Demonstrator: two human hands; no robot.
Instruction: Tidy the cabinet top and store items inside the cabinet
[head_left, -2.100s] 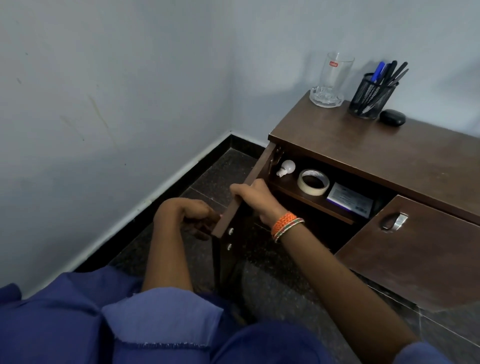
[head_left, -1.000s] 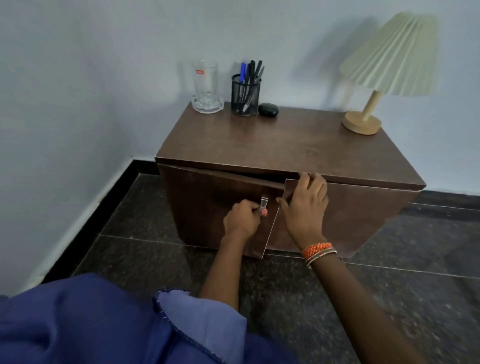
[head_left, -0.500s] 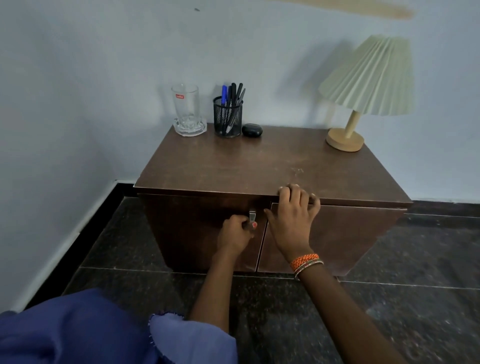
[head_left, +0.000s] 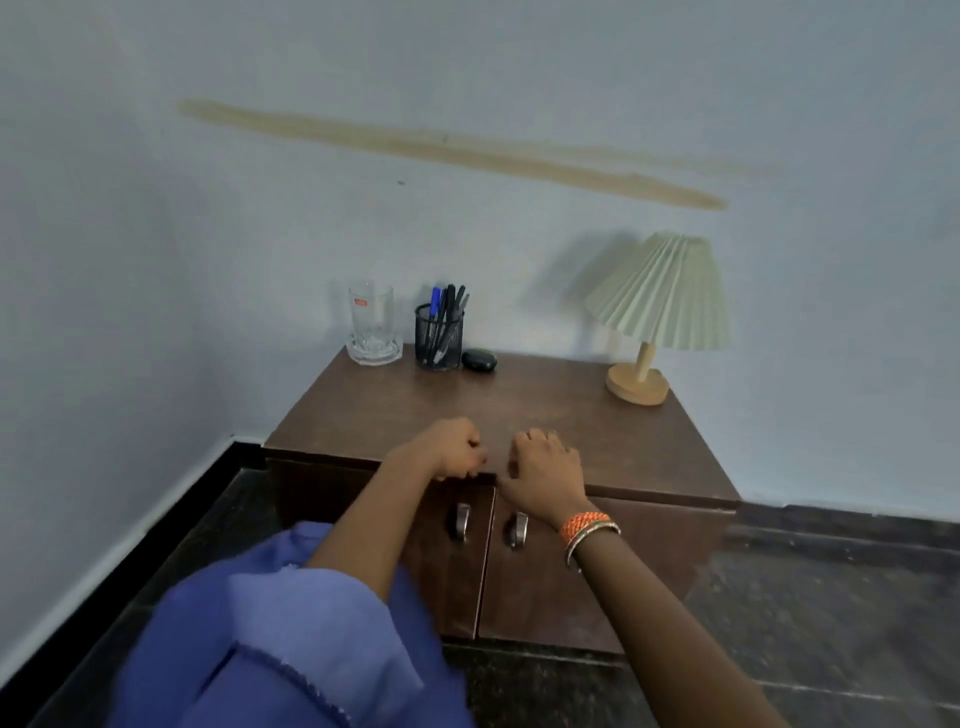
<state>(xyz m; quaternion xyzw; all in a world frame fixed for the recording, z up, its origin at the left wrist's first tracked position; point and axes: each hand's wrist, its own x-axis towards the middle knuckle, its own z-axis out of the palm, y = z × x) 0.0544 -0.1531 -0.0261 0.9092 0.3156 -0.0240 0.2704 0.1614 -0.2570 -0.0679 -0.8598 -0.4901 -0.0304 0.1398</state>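
Note:
The brown cabinet (head_left: 519, 400) stands against the wall with both doors closed, the left door (head_left: 447, 587) and the right door (head_left: 566, 597) meeting at the middle. Their metal handles (head_left: 462, 522) hang side by side, untouched. My left hand (head_left: 452, 454) rests at the front edge of the top, fingers curled in, holding nothing. My right hand (head_left: 545, 465) lies beside it on the top with loosely bent fingers, also holding nothing. At the back of the top stand a glass mug (head_left: 373, 325), a mesh pen holder (head_left: 439, 338) and a small black case (head_left: 479, 360).
A table lamp (head_left: 660, 296) with a pleated shade stands at the back right of the top. The wall runs close along the cabinet's left side. Dark tiled floor (head_left: 831, 623) spreads to the right and in front. My blue sleeve (head_left: 291, 634) fills the lower left.
The left door swung shut and the right door was pushed closed. My left hand let go of the handle, and both hands rose to the front edge of the top.

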